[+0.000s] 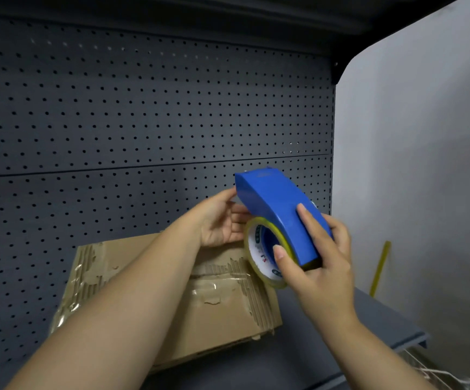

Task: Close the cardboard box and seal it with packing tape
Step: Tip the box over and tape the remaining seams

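Right of centre in the frame, raised clear of the box: a blue tape dispenser (273,209), nose tilted toward the upper left, with a roll of clear tape (259,249) on its hub. Gripped at the lower end by the right hand (321,257), with the index finger laid along the blue top, the thumb pressed on the side of the roll and the other fingers curled round the far side.

Just left of the dispenser, the left hand (222,220), palm turned toward the camera and fingers stretched out under the blue body. Touches the nose edge with the thumb tip. Clamps nothing that can be seen, fingertips hidden behind the dispenser.

Lower centre, below both forearms: the cardboard box (216,305), flaps down, top skin torn to the corrugation in patches and streaked with old clear tape. Lies on a grey shelf (368,319), apart from both hands.

Across the left and centre, a dark pegboard (143,122). At right, a pale wall (425,136) with a yellow strip (380,266) leaning on it. In the lower right corner, part of a wire rack (430,367).
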Action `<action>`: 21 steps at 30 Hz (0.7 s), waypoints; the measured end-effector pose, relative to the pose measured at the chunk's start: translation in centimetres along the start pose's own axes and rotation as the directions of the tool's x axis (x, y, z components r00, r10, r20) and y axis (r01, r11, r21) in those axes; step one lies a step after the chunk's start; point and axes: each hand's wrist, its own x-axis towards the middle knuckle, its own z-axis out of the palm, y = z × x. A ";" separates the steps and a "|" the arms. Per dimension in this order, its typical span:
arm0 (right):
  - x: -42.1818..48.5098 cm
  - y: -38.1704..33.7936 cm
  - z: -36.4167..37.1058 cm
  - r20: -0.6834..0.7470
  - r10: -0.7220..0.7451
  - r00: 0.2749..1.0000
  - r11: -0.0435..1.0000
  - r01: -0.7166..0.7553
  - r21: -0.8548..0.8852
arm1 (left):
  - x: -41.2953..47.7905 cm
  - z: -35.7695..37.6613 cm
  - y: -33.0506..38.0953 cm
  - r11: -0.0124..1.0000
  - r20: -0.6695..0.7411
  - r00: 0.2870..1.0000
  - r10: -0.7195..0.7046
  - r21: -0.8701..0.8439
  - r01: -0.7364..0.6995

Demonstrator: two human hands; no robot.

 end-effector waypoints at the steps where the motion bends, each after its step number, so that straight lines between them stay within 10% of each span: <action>1: 0.0 0.0 0.3 -0.003 -0.022 1.000 1.000 0.022 -0.020 | 0.3 -0.1 0.3 1.000 0.017 1.000 -0.005 -0.018 0.005; 21: -1.3 1.2 2.3 -0.055 -0.193 0.980 0.953 0.173 -0.249 | 2.4 -1.6 1.3 0.994 0.295 0.954 -0.051 0.104 0.021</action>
